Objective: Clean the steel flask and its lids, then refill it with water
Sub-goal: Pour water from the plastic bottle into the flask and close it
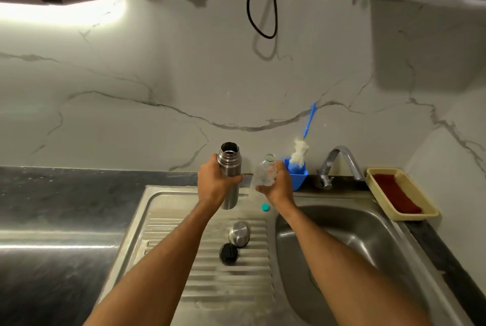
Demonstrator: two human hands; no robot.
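Two open mouths sit close: your left hand grips the steel flask above the drainboard, right hand holds the plastic bottle; tip too fast and water could miss the narrow neck

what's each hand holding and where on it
The left hand grips the open steel flask around its upper body, just below the neck. The right hand holds a clear plastic bottle around its lower body.

Before you, the ridged steel drainboard carries a steel cap, a black stopper and a teal bottle cap; a basket rests beside the sink.
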